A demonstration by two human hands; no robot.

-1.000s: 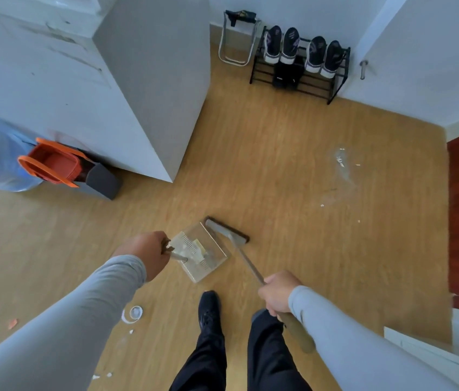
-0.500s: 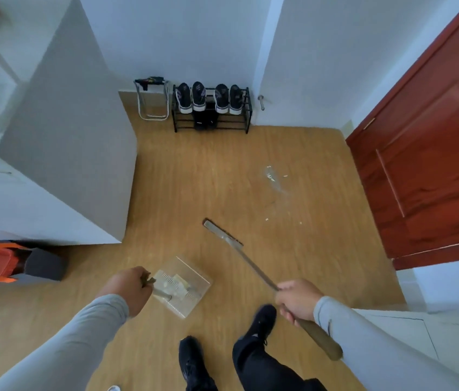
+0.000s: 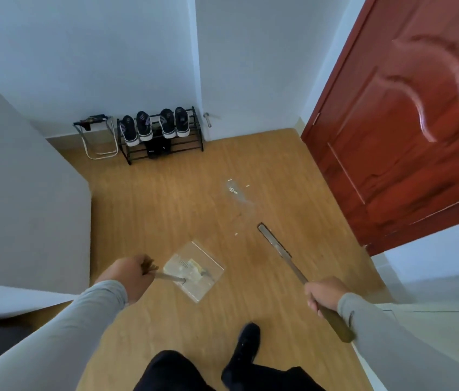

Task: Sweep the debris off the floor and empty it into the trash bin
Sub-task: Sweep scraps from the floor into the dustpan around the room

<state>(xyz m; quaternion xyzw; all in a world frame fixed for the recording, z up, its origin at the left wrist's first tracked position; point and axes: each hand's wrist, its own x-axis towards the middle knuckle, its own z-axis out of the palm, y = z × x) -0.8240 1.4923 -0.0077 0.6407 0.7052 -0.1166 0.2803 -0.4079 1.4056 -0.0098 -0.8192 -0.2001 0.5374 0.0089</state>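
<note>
Since the earlier frame, view has swung right: red door fills more of the right side, orange bin has slipped almost out at lower left, broom head now sits farther right and forward. Nearest: black trouser legs and one black shoe (image 3: 246, 344) on the tan wood-look floor (image 3: 166, 210). Right hand (image 3: 324, 294) wraps around the brown grip of the long metal-shafted broom (image 3: 284, 258), whose flat head points away toward the door. Left hand (image 3: 129, 273) grips the thin metal handle of the clear plastic dustpan (image 3: 194, 270), which sits low over the floor between the arms; pale scraps lie inside it. Beyond the pan, white debris crumbs (image 3: 232, 189) are scattered mid-floor, well apart from the broom head. Far wall: black wire shoe rack (image 3: 163, 136) holding dark sneakers, folded white-framed stool (image 3: 98, 136) just beside it. Red panelled wooden door (image 3: 403, 122) stands at right.
</note>
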